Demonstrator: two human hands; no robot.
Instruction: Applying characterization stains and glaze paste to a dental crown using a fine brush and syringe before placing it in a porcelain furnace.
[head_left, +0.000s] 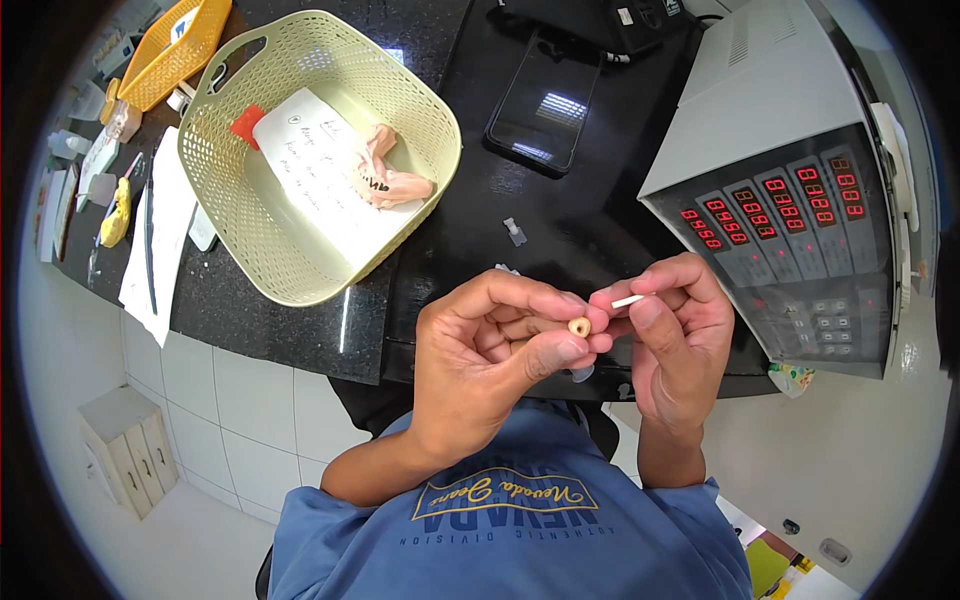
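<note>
Between the thumb and fingers of my left hand is a small tan ring-shaped piece, its round hole facing up. My right hand pinches a short thin white stick just to the right of that piece. The stick and the ring piece are apart, while the fingertips of both hands nearly meet. Both hands are raised over the near edge of the black table. Beyond them a small translucent plastic piece lies on the tabletop. Another pale bit is partly hidden behind my left hand.
A cream woven basket at the left holds a handwritten paper and a crumpled peach-coloured bag. A black phone lies at the back. To the right stands a grey machine with red digits. An orange basket sits far left.
</note>
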